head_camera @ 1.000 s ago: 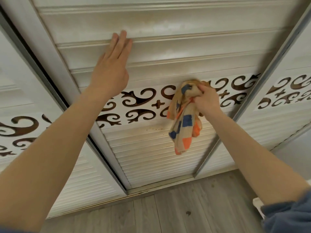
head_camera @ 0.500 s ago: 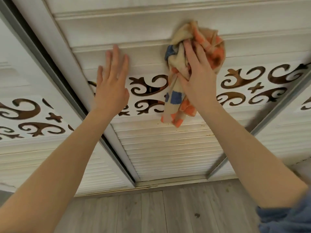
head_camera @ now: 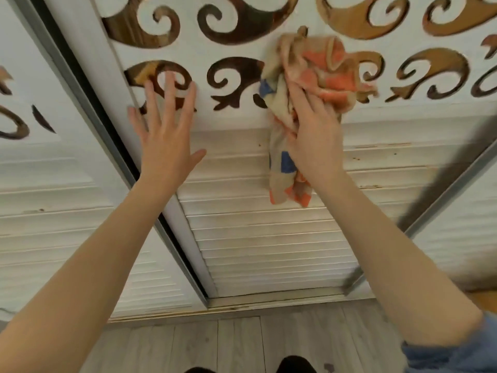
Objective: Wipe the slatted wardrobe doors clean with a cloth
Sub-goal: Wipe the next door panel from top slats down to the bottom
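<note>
Cloth (head_camera: 322, 68), checked in orange, blue and cream, is bunched under the right hand (head_camera: 313, 135) and pressed against the middle wardrobe door (head_camera: 255, 238), where the band of brown scroll cut-outs (head_camera: 234, 84) meets the top slats. Its upper wad spreads over the cut-out band, while a loose tail hangs down past the wrist over the slats. The right hand's fingers (head_camera: 298, 103) lie close together, curled over the fabric and pinning it to the door rather than pinching it; how the thumb grips cannot be told, as the fabric hides it. The left hand (head_camera: 168, 135) rests open beside it, fingers spread on the same door near its left frame (head_camera: 88, 76), seemingly bracing the panel.

The fabric looks soft, light and limp, so it should fold into the grooves between slats, though the dangling end may snag on the cut-out edges. Gathering that tail into the palm would give a firmer pad. Brown specks on the upper slats (head_camera: 376, 154) suggest cleaning remains to be done.
</note>
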